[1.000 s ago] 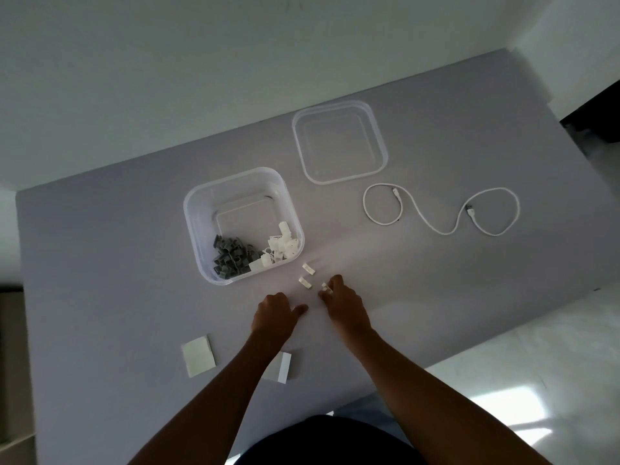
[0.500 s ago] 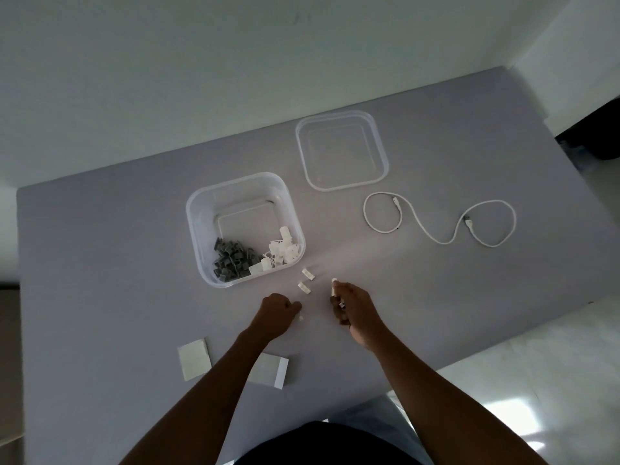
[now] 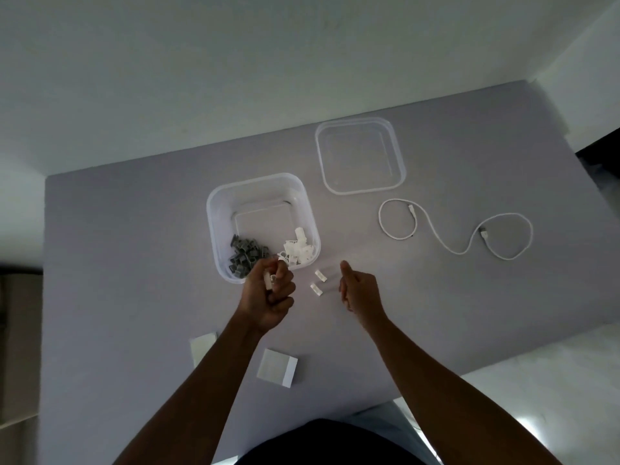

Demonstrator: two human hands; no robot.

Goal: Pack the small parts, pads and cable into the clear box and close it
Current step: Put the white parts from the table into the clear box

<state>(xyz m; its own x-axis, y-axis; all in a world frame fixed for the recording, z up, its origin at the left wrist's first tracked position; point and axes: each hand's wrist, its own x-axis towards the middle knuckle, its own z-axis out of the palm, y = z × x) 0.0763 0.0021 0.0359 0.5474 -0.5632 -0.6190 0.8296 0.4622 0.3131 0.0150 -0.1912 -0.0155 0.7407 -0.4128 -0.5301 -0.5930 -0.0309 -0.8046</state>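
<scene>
Grey tabletop (image 3: pixel 134 263) against a pale wall carries an open clear square plastic box (image 3: pixel 214 209), grey and white small parts heaped at its near side. Your left hand (image 3: pixel 268 293) pinches a small white clip (image 3: pixel 269 282) at the box's near rim; release early and it bounces outside. Your right hand (image 3: pixel 360 290), right of the box, looks loosely curled and empty beside two loose white clips (image 3: pixel 318 281), which a sweep could scatter. Right of the box lie its clear lid (image 3: pixel 399 162) and a looped white cable (image 3: pixel 449 243); two white pads (image 3: pixel 276 367) sit nearer you.

No legible text, labels or numbers.
</scene>
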